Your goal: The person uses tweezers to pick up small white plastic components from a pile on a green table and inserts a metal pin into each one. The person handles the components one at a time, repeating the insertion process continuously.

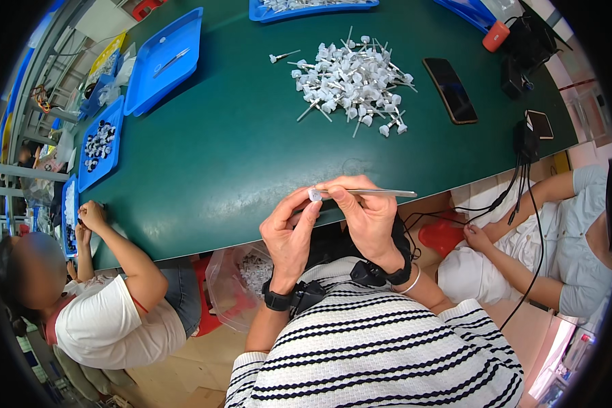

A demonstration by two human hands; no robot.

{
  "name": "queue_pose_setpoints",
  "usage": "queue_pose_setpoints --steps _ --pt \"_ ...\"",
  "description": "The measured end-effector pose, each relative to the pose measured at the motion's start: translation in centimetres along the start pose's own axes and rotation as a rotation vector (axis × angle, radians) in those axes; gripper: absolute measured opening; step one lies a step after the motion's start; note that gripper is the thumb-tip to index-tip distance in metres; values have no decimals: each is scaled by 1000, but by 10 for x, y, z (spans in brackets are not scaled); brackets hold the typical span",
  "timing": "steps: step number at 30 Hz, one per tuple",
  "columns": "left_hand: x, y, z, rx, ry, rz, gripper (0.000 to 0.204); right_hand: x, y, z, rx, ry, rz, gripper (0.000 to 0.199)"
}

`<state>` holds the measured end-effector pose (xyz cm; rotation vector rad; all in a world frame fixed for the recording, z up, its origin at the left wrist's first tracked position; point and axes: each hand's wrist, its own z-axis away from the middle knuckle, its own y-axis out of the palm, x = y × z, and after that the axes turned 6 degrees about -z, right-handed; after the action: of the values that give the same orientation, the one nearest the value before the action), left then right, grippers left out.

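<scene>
My left hand (287, 234) pinches a small white plastic part (315, 195) between thumb and fingertips, just over the near edge of the table. Right beside it, my right hand (368, 221) is closed around a slim metal tool that looks like tweezers (396, 193). Its back end sticks out to the right, while its tip is at the white part, mostly hidden by my fingers. Farther off on the green table (217, 163) lies a heap of small white plastic parts with thin stems (353, 85). A single such part (283, 56) lies apart to its left.
Blue trays (177, 47) line the left side, one holding dark and white pieces (100, 146). A phone (450, 90) lies right of the heap, with black cables (523, 160) beyond. A clear bin (234, 272) stands below the edge. Co-workers sit left (115, 313) and right (557, 231).
</scene>
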<state>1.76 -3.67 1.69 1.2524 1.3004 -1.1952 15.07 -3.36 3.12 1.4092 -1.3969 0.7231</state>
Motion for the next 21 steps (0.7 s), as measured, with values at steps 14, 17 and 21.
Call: queue_pose_setpoints --steps 14,17,21 --pt "2 -1 0 3 -4 41 23 1 2 -4 13 -28 58 10" --pt "2 -1 1 -2 -14 55 23 2 2 -5 24 -33 78 9" --pt "3 0 1 -5 -33 64 23 4 3 -7 31 -63 122 9"
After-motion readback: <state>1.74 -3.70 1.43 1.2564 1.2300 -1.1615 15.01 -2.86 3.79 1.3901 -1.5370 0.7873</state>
